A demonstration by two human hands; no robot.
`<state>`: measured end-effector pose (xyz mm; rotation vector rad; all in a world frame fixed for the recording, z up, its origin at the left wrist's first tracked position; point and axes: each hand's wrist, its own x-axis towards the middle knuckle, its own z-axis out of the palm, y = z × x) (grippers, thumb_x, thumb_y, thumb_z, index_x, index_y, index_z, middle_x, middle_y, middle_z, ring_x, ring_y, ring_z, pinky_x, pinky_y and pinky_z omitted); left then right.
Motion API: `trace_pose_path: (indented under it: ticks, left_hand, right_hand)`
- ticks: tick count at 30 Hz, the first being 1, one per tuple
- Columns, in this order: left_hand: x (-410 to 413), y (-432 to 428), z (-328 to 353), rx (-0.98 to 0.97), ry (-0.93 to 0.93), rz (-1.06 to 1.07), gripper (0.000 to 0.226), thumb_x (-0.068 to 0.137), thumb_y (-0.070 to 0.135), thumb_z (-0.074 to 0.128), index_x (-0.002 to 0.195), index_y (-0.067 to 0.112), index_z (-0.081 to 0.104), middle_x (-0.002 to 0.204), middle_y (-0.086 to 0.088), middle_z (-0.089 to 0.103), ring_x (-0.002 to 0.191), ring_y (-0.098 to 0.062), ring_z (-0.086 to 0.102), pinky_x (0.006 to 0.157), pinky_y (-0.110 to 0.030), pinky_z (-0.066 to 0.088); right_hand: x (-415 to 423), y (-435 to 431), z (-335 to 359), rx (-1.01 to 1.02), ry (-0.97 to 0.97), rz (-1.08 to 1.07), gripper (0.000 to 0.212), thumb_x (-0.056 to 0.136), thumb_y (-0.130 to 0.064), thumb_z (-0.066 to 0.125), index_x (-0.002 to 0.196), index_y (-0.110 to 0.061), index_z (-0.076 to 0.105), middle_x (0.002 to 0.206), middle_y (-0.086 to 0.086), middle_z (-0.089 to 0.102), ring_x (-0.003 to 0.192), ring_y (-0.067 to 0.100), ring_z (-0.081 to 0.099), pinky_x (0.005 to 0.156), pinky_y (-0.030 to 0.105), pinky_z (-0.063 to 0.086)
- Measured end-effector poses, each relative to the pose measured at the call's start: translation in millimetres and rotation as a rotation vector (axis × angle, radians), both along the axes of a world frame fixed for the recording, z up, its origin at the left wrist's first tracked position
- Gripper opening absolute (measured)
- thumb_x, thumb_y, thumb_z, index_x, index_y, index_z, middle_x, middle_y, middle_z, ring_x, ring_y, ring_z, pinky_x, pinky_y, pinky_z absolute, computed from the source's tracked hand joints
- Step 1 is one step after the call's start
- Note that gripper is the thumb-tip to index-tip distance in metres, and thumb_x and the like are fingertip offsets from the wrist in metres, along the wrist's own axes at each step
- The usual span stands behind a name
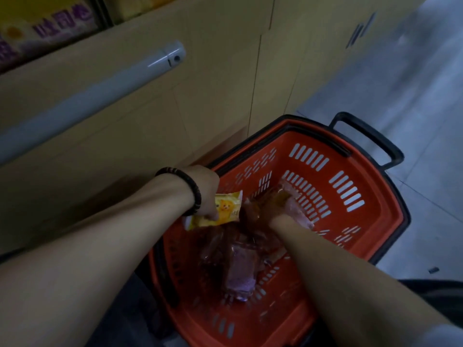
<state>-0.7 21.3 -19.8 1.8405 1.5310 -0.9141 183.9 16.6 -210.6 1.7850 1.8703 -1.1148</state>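
From the head camera, the left hand [208,194], a dark beaded bracelet [194,190] on its wrist, grips a yellow snack packet [226,209] by its near edge, just above the orange shopping basket [375,221]. The right hand [263,213] is deep in the basket, blurred among clear-wrapped packets [299,209]. Whether it grasps one cannot be told. A purple-wrapped packet [240,274] lies below, between the forearms

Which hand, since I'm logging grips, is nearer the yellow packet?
Left. The left hand grips the yellow packet; the right hand is just beside it, buried among clear packets in the basket.
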Motion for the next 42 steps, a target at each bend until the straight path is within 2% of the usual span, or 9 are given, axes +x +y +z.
trace_pose_path:
  ticks: [6,11,13,17,22,27,33,39,42]
  left_hand:
    - [2.1,-0.7,9.5,0.016,-0.014,-0.017,0.039,0.092,0.048,0.075,0.104,0.011,0.07,0.076,-0.002,0.07,0.075,-0.019,0.075,0.064,-0.032,0.057]
    - [1.3,-4.5,15.2,0.008,-0.11,-0.025,0.052,0.096,0.037,0.073,0.145,0.027,0.058,0.122,-0.001,0.067,0.042,-0.007,0.056,0.046,-0.022,0.051]
    - [0.5,-4.1,16.8,-0.017,-0.177,0.006,0.052,0.099,0.03,0.07,0.148,0.039,0.055,0.136,0.0,0.063,0.037,-0.007,0.056,0.048,-0.024,0.053]
    - [-1.5,-4.0,20.5,-0.035,-0.281,0.132,0.041,0.1,0.021,0.068,0.135,0.041,0.067,0.094,0.001,0.067,0.033,-0.009,0.051,0.043,-0.026,0.048]
    - [-7.4,-4.2,28.3,0.005,-0.42,0.265,0.036,0.1,0.015,0.066,0.129,0.035,0.073,0.078,0.005,0.058,0.033,-0.011,0.052,0.037,-0.021,0.04]
    - [-12.3,-8.5,40.5,0.014,-0.479,0.399,0.021,0.102,0.044,0.059,0.105,0.039,0.079,0.065,0.002,0.06,0.052,-0.021,0.061,0.044,-0.023,0.046]
    - [-7.6,-21.4,55.9,-0.216,-0.681,0.634,0.059,0.09,0.084,0.033,0.116,0.046,0.069,0.115,0.001,0.067,0.096,-0.023,0.062,0.08,-0.033,0.05]
    - [15.5,-34.6,58.5,-0.186,-0.952,0.646,0.043,0.102,0.043,0.059,0.134,0.015,0.065,0.121,-0.001,0.076,0.088,-0.005,0.075,0.065,-0.016,0.058]
    - [11.8,-32.4,50.6,-0.126,-1.083,0.646,0.047,0.096,0.036,0.073,0.132,0.007,0.066,0.124,-0.013,0.075,0.11,-0.028,0.074,0.099,-0.043,0.059]
  right_hand:
    - [3.8,-9.9,-22.1,0.099,-0.032,-0.006,0.054,0.109,-0.044,0.029,0.161,-0.036,0.019,0.154,0.019,0.051,0.131,0.04,0.06,0.109,0.052,0.048]
    - [14.4,25.7,28.2,-0.166,-0.108,-0.038,0.063,0.104,-0.049,0.046,0.152,-0.008,0.047,0.157,0.011,0.048,0.144,0.034,0.046,0.117,0.044,0.038]
    - [25.9,43.1,52.6,-0.259,-0.149,0.01,0.041,0.098,-0.029,0.068,0.133,-0.008,0.063,0.131,0.005,0.065,0.124,0.027,0.065,0.092,0.034,0.052]
    - [42.1,54.0,124.3,-0.457,-0.167,0.03,0.01,0.094,-0.019,0.073,0.096,-0.01,0.073,0.096,0.007,0.073,0.083,0.019,0.07,0.066,0.028,0.054]
    - [56.1,25.0,230.6,-0.04,0.021,0.014,0.005,0.088,-0.02,0.08,0.092,-0.018,0.076,0.067,0.001,0.074,0.057,0.018,0.071,0.048,0.026,0.05]
    - [78.1,-21.3,256.1,0.38,0.25,0.081,0.04,0.081,-0.026,0.087,0.114,-0.045,0.076,0.097,-0.023,0.072,0.083,-0.005,0.066,0.067,0.021,0.054]
    - [82.8,-26.9,259.2,0.592,0.476,0.123,0.039,0.085,-0.019,0.084,0.105,-0.052,0.078,0.111,-0.025,0.061,0.104,-0.003,0.061,0.082,0.023,0.057]
    - [66.2,-28.8,263.6,0.609,0.672,0.087,0.04,0.082,0.002,0.08,0.085,-0.038,0.084,0.118,-0.016,0.064,0.109,0.002,0.063,0.081,0.028,0.06]
    - [64.8,-27.0,257.1,0.68,0.695,0.004,0.043,0.085,0.001,0.077,0.084,-0.041,0.083,0.117,-0.015,0.063,0.106,0.004,0.065,0.083,0.035,0.061]
